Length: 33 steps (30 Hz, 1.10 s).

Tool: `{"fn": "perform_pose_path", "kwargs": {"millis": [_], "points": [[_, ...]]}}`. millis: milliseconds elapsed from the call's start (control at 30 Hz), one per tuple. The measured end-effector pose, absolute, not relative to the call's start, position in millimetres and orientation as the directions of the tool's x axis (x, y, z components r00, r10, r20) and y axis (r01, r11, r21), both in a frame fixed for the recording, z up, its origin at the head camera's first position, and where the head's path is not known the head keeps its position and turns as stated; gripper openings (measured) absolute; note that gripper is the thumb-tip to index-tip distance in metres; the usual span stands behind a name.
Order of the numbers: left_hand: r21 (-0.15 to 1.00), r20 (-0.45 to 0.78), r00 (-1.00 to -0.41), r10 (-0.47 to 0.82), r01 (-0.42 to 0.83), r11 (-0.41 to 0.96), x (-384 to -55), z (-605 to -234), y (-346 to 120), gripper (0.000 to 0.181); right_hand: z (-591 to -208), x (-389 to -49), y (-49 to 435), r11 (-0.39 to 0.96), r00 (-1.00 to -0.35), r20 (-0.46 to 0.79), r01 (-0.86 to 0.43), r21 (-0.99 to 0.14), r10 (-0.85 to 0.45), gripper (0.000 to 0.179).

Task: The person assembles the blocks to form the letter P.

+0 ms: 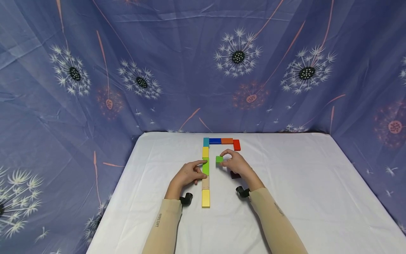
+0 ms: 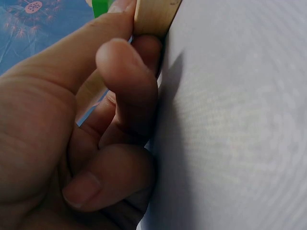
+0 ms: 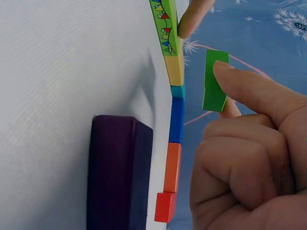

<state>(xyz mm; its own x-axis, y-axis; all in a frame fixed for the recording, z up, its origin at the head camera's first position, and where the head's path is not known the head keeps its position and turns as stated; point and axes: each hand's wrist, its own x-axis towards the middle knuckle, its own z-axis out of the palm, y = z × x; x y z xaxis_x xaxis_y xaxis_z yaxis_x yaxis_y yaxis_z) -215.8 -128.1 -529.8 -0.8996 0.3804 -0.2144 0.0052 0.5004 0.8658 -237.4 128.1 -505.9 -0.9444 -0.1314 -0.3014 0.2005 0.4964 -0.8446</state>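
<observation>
My right hand pinches a green block between thumb and index finger, raised off the table in the right wrist view. My left hand is at the row's left side, its index finger and thumb at the two ends of a light green block printed with small flags. Beside that block are a yellow block on the far side and a plain wooden block on the near side. The other left fingers curl close to the cloth. Partly behind my right hand lies a dark purple block.
A second yellow block ends the row nearest me. At the far end, a teal block meets a blue block, an orange block and a red block running right. White cloth covers the table; a patterned curtain hangs behind.
</observation>
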Motion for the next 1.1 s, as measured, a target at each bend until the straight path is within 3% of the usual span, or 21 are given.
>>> {"fn": "perform_pose_path", "kwargs": {"millis": [1100], "points": [[0.860, -0.231, -0.900, 0.370, -0.011, 0.510, -216, -527, -127, 0.069, -519, -266, 95, 0.599, -0.961, -0.260, 0.154, -0.786, -0.093, 0.030]]}}
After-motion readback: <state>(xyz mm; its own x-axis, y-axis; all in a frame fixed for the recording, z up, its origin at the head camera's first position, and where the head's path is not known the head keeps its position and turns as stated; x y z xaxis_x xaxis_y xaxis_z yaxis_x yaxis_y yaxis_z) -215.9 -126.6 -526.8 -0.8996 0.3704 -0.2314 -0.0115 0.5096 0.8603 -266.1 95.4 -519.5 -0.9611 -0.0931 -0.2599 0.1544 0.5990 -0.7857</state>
